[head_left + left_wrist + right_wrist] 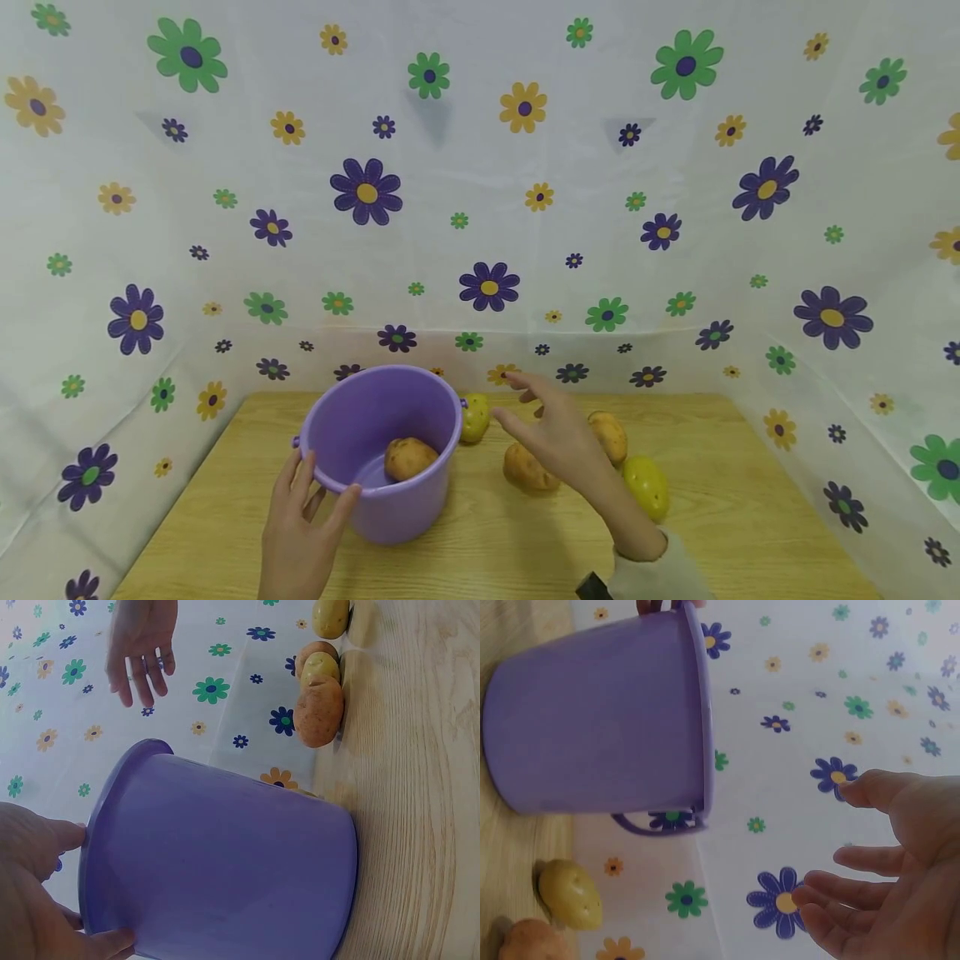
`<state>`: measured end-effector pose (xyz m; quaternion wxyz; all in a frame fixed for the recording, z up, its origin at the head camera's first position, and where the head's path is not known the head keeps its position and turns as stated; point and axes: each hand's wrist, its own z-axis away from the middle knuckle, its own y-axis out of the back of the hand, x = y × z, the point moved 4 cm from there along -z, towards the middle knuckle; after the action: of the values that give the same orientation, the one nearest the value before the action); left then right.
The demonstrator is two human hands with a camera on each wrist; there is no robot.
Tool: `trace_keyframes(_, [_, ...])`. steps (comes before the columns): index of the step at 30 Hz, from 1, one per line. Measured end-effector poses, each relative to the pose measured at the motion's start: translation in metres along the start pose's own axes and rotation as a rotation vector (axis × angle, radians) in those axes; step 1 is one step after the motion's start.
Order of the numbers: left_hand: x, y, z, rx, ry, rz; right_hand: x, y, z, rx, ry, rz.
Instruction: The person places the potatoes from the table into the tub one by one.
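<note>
A purple bucket [397, 508] stands on the left of the table, and a brown potato [411, 459] lies inside it. My left hand [300, 525] rests on the bucket's near left rim, fingers spread and touching the edge. In the left wrist view, its fingertips lie against the outer wall just under the rim. Right of the bucket, my right hand [558, 433] hovers in the air with loosely bent fingers and nothing in it. Below and beside it are two brown potatoes [528, 468] and a yellow potato [647, 487]. Another yellow potato [476, 418] sits behind the bucket's right side.
The wooden table [750, 517] extends to both sides. A white sheet [465, 150] printed with flowers encloses its back and sides. The bucket's handle [641, 827] hangs on the side by the yellow potato.
</note>
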<state>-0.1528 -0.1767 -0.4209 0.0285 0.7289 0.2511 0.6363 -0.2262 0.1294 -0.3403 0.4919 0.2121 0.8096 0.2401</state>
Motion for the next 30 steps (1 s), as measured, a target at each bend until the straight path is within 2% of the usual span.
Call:
trace_keyframes(7, [-0.001,0.0,0.0,-0.004,0.008,0.012,0.023,0.022,0.01,0.045,-0.027,0.071])
trace_keyframes(19, [0.0,-0.001,0.0,0.001,0.029,0.002,0.053,0.069,0.03,0.084,-0.096,0.111])
trace_keyframes(30, [-0.001,0.0,0.0,-0.001,0.046,0.003,0.081,0.105,0.05,0.163,-0.089,0.236])
